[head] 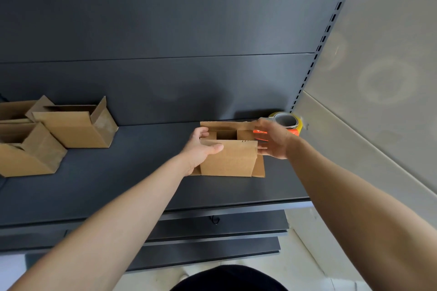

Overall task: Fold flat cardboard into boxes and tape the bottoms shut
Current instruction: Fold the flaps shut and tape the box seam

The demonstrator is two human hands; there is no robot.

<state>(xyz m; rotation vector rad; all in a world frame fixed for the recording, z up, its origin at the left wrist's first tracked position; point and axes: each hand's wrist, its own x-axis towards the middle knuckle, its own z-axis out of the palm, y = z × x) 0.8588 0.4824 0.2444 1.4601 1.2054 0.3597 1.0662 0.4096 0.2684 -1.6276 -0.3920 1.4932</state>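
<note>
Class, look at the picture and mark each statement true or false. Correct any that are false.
1. The left hand grips the left side of the cardboard box. True.
2. The tape dispenser lies to the left of that box. False: it sits behind the box's right end, beyond the right hand.
3. Other folded boxes sit towards the left end of the shelf. True.
4. The box between the hands is closed on top. False: its top is open, with a dark gap showing between the flaps.
</note>
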